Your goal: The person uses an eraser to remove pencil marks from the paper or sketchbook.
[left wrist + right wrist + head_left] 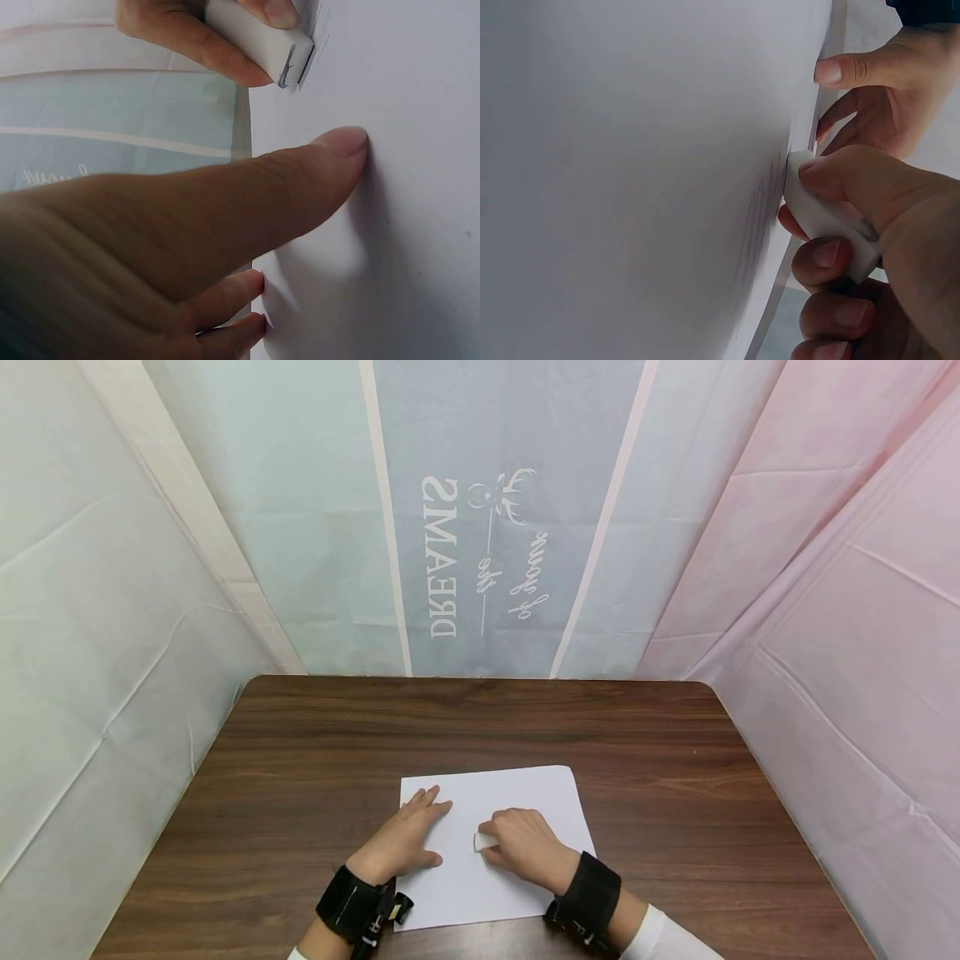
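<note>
A sheet of white paper [517, 893] lies on the brown table. My right hand [528, 843] grips a white eraser [484, 841] between thumb and curled fingers, its end touching the paper. Dark smudges mark the eraser's [259, 37] end in the left wrist view. Thin pencil strokes [757, 217] show on the paper beside the eraser in the right wrist view. On the sheet's left part rests my left hand [405, 839], fingers spread and fingertips touching the paper. Its thumb [300, 180] points toward the eraser, apart from it.
The wood-grain table [315, 760] extends around the paper on both sides and behind it. A hanging cloth [502, 410] with mirrored lettering stands behind the table's back edge. Pale cloth walls [862, 693] flank it. Both wrists wear black straps [592, 893].
</note>
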`<action>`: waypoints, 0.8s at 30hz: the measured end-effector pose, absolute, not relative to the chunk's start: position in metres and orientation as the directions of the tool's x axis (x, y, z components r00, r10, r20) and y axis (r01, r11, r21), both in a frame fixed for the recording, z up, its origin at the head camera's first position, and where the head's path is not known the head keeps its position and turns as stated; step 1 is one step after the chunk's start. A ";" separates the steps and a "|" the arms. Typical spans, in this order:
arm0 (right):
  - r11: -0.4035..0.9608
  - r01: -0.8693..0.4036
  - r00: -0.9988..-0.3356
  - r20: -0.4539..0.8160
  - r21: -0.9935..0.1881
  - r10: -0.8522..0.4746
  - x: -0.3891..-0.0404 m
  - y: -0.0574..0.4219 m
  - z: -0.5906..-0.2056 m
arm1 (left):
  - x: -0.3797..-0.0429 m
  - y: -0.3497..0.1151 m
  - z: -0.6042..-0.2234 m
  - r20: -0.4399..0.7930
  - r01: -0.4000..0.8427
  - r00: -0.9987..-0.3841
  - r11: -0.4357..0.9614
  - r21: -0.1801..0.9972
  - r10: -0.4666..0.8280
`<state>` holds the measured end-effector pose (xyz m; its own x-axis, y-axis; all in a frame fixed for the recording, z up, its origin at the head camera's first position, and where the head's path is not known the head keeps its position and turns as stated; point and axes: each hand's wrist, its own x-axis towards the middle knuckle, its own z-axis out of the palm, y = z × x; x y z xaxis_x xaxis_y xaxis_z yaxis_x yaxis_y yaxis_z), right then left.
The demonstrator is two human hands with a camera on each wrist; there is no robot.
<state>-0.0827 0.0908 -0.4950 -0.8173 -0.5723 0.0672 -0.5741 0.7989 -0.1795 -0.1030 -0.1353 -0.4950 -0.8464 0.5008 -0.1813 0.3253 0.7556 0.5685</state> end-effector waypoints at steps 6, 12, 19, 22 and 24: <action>0.799 -0.573 -0.818 0.063 -0.181 -0.572 -0.083 0.092 -0.495 | -0.103 -0.135 -0.495 -0.186 0.323 -0.846 0.758 0.566 0.500; 0.801 -0.570 -0.819 0.057 -0.184 -0.571 -0.084 0.093 -0.494 | -0.104 -0.135 -0.495 -0.185 0.328 -0.845 0.758 0.564 0.503; 0.801 -0.568 -0.820 0.054 -0.187 -0.569 -0.084 0.094 -0.495 | -0.103 -0.136 -0.495 -0.185 0.323 -0.845 0.755 0.571 0.501; 0.803 -0.567 -0.822 0.050 -0.183 -0.568 -0.083 0.095 -0.495 | -0.103 -0.136 -0.495 -0.186 0.318 -0.846 0.754 0.575 0.499; 0.805 -0.565 -0.822 0.048 -0.182 -0.567 -0.083 0.095 -0.496 | -0.103 -0.136 -0.495 -0.187 0.315 -0.847 0.754 0.577 0.497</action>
<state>-0.0833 0.0951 -0.4957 -0.8224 -0.5669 0.0481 -0.5653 0.8047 -0.1817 -0.1029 -0.1356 -0.4947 -0.8470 0.4974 -0.1874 0.3150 0.7537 0.5768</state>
